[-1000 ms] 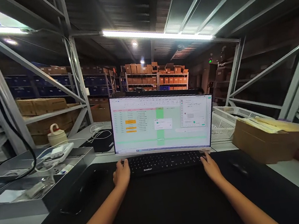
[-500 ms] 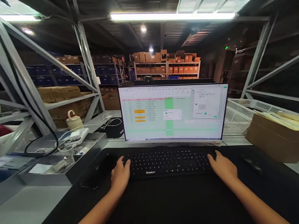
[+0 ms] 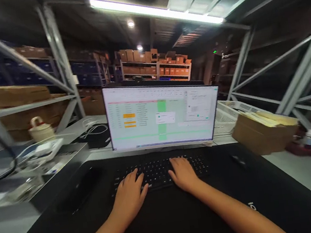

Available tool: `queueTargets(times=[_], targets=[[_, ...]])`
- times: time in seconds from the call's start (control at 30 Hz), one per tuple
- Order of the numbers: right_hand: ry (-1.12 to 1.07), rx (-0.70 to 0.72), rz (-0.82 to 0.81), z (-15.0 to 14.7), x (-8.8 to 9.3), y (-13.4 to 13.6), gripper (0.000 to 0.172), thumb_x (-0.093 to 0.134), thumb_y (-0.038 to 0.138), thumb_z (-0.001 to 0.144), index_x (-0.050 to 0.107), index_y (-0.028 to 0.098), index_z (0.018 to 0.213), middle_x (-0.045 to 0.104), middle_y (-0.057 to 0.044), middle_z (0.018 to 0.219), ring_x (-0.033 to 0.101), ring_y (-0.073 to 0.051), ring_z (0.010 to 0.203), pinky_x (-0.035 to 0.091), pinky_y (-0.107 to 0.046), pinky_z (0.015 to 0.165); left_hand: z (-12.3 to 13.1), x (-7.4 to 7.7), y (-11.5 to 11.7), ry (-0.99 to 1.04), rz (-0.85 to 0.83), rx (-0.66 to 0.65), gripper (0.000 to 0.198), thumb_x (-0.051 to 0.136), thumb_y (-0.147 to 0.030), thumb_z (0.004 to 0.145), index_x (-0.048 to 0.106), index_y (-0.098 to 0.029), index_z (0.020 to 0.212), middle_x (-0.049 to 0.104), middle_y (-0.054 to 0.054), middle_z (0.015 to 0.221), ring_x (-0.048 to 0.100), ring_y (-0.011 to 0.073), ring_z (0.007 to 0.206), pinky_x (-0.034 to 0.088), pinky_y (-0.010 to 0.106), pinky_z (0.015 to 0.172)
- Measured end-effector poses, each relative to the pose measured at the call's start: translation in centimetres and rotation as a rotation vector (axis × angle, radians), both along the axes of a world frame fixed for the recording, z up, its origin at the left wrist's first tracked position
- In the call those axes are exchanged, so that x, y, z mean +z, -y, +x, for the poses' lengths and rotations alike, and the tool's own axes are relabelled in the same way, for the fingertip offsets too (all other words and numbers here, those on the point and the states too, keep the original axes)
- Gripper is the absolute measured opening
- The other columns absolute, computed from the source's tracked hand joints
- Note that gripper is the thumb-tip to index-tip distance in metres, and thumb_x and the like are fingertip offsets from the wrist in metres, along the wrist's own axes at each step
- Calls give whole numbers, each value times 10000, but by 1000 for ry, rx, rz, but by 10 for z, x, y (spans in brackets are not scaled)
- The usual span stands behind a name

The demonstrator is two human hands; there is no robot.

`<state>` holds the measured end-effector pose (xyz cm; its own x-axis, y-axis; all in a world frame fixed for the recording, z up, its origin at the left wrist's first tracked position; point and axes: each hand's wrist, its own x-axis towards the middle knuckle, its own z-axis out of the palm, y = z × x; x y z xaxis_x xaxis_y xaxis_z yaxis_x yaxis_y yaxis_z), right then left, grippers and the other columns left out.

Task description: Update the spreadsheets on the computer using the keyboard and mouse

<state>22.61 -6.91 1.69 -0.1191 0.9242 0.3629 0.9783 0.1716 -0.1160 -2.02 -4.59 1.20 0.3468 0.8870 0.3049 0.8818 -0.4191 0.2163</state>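
Note:
A black keyboard (image 3: 159, 173) lies on the black desk mat (image 3: 170, 218). Over its left part rests my left hand (image 3: 129, 191), fingers spread across the keys. My right hand (image 3: 183, 172) lies on the keys right of the middle, fingers stretched out and thumb apart. Neither hand grasps anything. Behind the keyboard stands a monitor (image 3: 146, 133) showing a spreadsheet with orange and green cells, a small pop-up and a chat-like window. To the right of the keyboard is a black mouse (image 3: 239, 161).
At left, a grey tray (image 3: 62, 172) holds a white power strip and small items; a cream jug (image 3: 41, 130) stands behind it. On the right are a cardboard box (image 3: 252, 135) with papers and a white basket (image 3: 227, 112). Metal frame posts (image 3: 62, 60) rise around the desk.
Both hands have moved from gripping the keyboard's two ends to lying over its keys, the right one well inward. The view has turned rightward.

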Motion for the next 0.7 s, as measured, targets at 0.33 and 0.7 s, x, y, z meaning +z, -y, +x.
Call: queueTargets(times=[0.33, 0.7], targets=[[-53, -26, 136, -3, -18, -3, 519, 427, 394, 953, 493, 161, 1412, 650, -120, 1287, 556, -237, 1231, 352, -441, 1153, -13, -21, -18, -121, 92, 22, 556, 363, -470, 880, 631, -231, 1305, 564, 101, 1456, 514, 298, 1329, 415, 464, 1101], [-38, -45, 115, -6, -13, -3, 533, 415, 399, 957, 469, 164, 1432, 643, -120, 1273, 560, -238, 1203, 338, -455, 1164, -9, -23, -12, -85, 109, 31, 548, 388, -467, 885, 625, -200, 1300, 558, 127, 1455, 514, 320, 1326, 396, 495, 1128]])
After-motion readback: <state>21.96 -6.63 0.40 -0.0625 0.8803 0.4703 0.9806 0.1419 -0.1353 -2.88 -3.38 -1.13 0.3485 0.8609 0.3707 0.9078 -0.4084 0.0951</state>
